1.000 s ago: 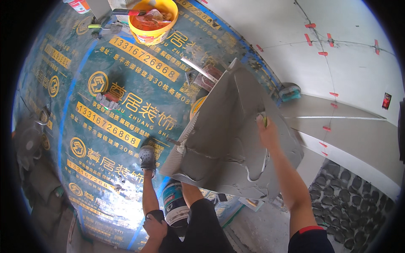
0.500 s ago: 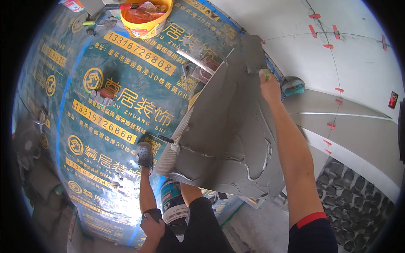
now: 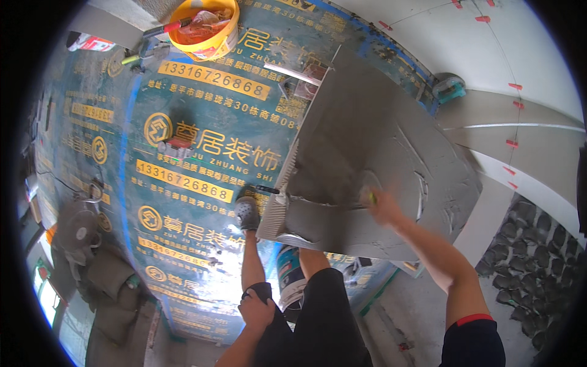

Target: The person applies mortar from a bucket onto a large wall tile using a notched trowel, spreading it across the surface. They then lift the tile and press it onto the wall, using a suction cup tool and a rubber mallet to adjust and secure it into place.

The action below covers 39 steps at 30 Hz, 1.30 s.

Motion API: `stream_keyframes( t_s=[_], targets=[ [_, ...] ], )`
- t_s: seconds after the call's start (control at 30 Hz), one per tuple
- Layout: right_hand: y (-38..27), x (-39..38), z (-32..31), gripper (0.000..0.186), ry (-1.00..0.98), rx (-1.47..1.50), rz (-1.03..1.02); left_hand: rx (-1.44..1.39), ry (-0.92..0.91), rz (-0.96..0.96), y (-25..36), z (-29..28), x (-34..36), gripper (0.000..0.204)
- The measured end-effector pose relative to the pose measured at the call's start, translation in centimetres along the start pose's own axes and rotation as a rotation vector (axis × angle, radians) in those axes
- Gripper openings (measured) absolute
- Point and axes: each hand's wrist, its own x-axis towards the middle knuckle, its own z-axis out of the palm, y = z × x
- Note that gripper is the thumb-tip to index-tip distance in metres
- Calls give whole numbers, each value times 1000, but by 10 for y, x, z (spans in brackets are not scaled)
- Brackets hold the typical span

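Note:
My right hand (image 3: 386,209), blurred by motion, grips the handle of a trowel (image 3: 370,182) with a yellow-green part showing. Its blade lies against a large slab (image 3: 274,227) coated with wet grey mortar (image 3: 348,116). Smooth mortar covers the far part; ridges and thick smears mark the right and near parts. Along the slab's left edge runs a ribbed strip. My left hand (image 3: 255,309) rests over my left knee with its fingers draped on it, holding no tool.
Printed green sheeting (image 3: 202,202) covers the floor at left. A yellow bucket (image 3: 205,49) stands at the far left, and another bucket (image 3: 290,272) between my legs. A teal-handled tool (image 3: 449,88) sits beyond the slab. Dark pebbles (image 3: 526,263) lie at right, near pale large tiles (image 3: 495,49).
My right hand has swept the trowel from the slab's far edge back toward me, over its middle. My left hand stays on my knee. The whole view has shifted.

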Motion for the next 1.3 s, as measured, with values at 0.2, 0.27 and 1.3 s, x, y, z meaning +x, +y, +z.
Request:
stream_keyframes(
  t_s=[0.2,0.27,1.3],
  targets=[
    [-44,-60,14,42,-332,-119,23,1,-2,28,-15,-11,3,72],
    [-58,-57,13,46,-186,-240,-20,-6,-5,34,-18,-14,2,72],
    [-41,-98,139,52,-141,-84,142,156,-36,301,-88,-76,39,67]
  ],
)
